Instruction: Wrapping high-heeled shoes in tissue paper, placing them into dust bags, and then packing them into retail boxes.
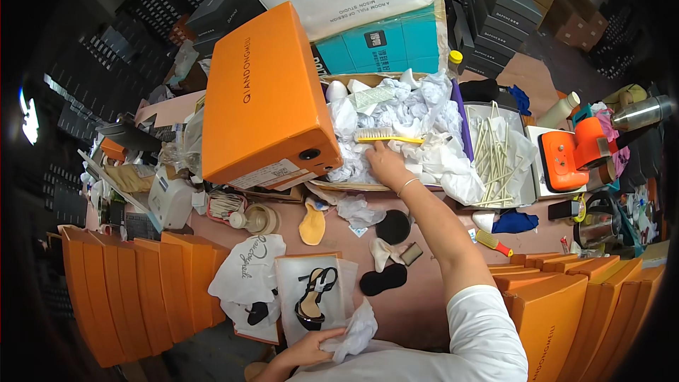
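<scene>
While my right hand (387, 163) stretches out toward twelve o'clock, its fingers, loosely curled and not closed on anything, touch the yellow brush (387, 136) that lies on the white crumpled paper (396, 110) in the open box (332, 185). To do this well, I judge the fingers should wrap the handle from above, near its middle, and lift straight up so the paper does not come along. The brush lies flat, its long axis running from nine to three o'clock: the pale bristle head points to nine, toward the orange lid (265, 95), and the thin yellow handle points to three, toward the sticks (495, 155) in their clear bag. My left hand (311, 349), at six o'clock close to my body, is partly closed and pinches a wad of white tissue (353, 336), just beside the black sandal (315, 297) in its sleeve. I cannot tell if the thumb is under the brush.
</scene>
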### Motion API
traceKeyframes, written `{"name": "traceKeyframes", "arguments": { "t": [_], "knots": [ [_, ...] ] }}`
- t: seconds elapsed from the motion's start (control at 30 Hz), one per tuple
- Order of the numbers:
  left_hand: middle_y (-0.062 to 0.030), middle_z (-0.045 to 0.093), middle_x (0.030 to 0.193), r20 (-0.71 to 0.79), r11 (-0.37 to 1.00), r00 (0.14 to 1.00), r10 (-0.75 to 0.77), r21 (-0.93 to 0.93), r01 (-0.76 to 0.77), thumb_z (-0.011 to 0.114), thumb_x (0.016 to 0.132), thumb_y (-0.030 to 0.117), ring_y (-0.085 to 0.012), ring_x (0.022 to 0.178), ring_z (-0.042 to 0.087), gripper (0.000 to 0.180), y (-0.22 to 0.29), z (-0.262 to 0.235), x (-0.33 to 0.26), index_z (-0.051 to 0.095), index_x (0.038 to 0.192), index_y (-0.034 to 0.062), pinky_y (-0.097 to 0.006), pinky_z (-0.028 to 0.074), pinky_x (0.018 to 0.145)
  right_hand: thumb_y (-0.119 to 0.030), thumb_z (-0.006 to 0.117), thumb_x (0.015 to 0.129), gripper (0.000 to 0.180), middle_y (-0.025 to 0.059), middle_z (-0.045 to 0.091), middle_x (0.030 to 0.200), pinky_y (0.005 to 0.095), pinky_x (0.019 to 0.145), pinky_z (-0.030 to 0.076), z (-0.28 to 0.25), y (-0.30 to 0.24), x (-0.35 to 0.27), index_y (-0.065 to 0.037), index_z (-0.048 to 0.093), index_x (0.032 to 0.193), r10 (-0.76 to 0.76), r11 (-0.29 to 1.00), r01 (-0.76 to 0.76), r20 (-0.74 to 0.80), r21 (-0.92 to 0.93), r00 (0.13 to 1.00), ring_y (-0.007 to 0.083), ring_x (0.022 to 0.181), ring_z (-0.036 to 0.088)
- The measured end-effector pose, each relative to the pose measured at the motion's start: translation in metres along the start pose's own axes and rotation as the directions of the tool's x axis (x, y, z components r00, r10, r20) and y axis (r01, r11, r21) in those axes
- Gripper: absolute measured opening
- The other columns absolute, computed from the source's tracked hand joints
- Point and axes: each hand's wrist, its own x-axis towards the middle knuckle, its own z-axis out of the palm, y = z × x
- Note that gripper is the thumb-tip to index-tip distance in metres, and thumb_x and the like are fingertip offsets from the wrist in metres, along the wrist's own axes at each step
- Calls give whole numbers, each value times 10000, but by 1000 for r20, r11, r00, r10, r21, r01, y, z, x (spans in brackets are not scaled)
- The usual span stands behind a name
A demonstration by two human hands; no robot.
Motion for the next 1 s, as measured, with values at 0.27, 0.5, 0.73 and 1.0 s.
{"name": "traceKeyframes", "arguments": {
  "t": [0.27,0.5,0.73,1.0],
  "knots": [
    [-84,547,1288,-233,988,964,132,-51,-147,730,772,126,-146,1166,508,646,24,-25,25,467,1351,13,-299,376,1003,-118,602,765,135,130,599,896,393,690,505,8,5,14,-75,595,892,-223,968,240,-185,72,957,278,808,613],
    [-100,483,1371,-387,953,889,245,-72,-294,618,757,-36,-175,1271,435,639,72,-36,38,444,1369,23,-299,322,1053,-118,557,871,60,-61,504,731,235,579,367,-62,23,-20,-78,546,828,442,-160,150,-65,976,895,50,654,450],
    [-127,590,1072,-192,733,774,604,516,-443,548,682,-105,-233,962,592,638,134,-44,93,561,1289,91,-295,461,841,-62,580,818,93,39,556,690,314,595,437,-64,34,-41,-48,549,904,485,583,50,-397,811,779,169,607,536],
    [-144,524,1183,-123,688,800,587,598,-412,653,674,51,-291,1001,575,719,152,-25,108,473,1366,123,-337,467,873,-163,652,758,126,152,620,843,442,679,507,-58,19,-45,-38,663,753,57,998,-49,-325,33,944,341,767,630]
  ]
}}
